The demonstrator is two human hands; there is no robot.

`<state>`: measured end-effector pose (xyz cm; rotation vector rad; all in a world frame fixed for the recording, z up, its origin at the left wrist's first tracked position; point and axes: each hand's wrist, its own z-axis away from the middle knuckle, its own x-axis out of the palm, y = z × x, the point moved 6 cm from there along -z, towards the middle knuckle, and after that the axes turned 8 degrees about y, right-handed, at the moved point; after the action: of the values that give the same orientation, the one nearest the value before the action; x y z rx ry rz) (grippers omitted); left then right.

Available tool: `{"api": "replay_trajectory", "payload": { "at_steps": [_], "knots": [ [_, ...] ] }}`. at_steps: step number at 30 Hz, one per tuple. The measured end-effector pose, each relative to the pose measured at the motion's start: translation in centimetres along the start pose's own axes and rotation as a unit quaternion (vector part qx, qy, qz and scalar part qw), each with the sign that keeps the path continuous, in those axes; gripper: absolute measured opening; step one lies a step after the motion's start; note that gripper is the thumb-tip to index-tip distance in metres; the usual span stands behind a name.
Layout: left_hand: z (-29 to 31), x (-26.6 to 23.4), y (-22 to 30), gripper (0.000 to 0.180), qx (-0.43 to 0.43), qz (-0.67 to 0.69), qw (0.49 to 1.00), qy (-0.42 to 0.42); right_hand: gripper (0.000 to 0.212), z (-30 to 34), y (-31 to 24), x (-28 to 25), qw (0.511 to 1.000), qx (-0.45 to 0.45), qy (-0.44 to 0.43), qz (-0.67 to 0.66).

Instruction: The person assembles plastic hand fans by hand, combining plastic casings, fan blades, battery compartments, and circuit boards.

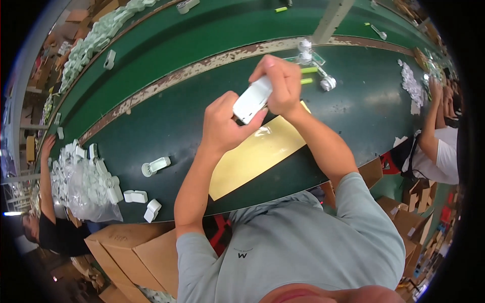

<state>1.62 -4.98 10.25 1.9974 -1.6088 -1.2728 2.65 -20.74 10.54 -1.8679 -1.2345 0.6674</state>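
A white plastic housing [253, 99], box-like with rounded edges and small slots at its near end, is held tilted above the table. My left hand [221, 121] grips its lower left side, fingers curled and thumb beneath. My right hand [284, 83] is wrapped round its upper right end. Beneath both hands lies a yellow sheet [252, 164] with a shiny surface. Just beyond my right hand are yellow-green cylindrical cells [309, 70], a white round-headed part [328, 83] and another such part [304, 46] beside a green circuit board [318, 59].
To the left, white plastic parts [108, 184] are heaped around a clear bag [83, 194]. A single white part with a round end [156, 165] lies nearer. A metal post [333, 20] rises behind the table's worn ledge [202, 65]. Co-workers sit at both sides; cardboard boxes [134, 247] stand below.
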Motion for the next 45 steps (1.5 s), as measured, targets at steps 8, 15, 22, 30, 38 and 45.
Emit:
{"api": "replay_trajectory", "payload": {
  "at_steps": [8, 15, 22, 30, 38, 45],
  "knots": [
    [0.6, -0.4, 0.2, 0.041, 0.025, -0.029, 0.999, -0.014, 0.047, -0.2, -0.9, 0.5, 1.0, -0.018, -0.024, -0.004],
    [-0.2, -0.8, 1.3, 0.041, -0.001, 0.03, 0.999, 0.031, 0.043, 0.0, -2.1, 0.8, 0.994, -0.105, -0.013, 0.016],
    [0.4, -1.1, 2.5, 0.04, 0.041, 0.03, 0.998, 0.022, 0.048, 0.5, -3.8, 0.5, 0.989, -0.144, -0.013, -0.031],
    [0.2, -1.5, 0.7, 0.027, -0.096, 0.051, 0.994, 0.009, 0.061, 0.1, -1.3, 1.5, 0.99, 0.104, -0.1, -0.01],
    [2.6, 1.2, -1.4, 0.067, -0.459, 0.533, 0.669, -0.24, 0.044, 0.4, -5.3, 1.2, 0.965, -0.232, -0.106, -0.068],
    [2.7, 2.0, -0.1, 0.064, -0.444, 0.522, 0.697, -0.211, 0.04, 0.4, -4.8, 0.9, 0.97, -0.206, -0.091, -0.089]
  ]
}}
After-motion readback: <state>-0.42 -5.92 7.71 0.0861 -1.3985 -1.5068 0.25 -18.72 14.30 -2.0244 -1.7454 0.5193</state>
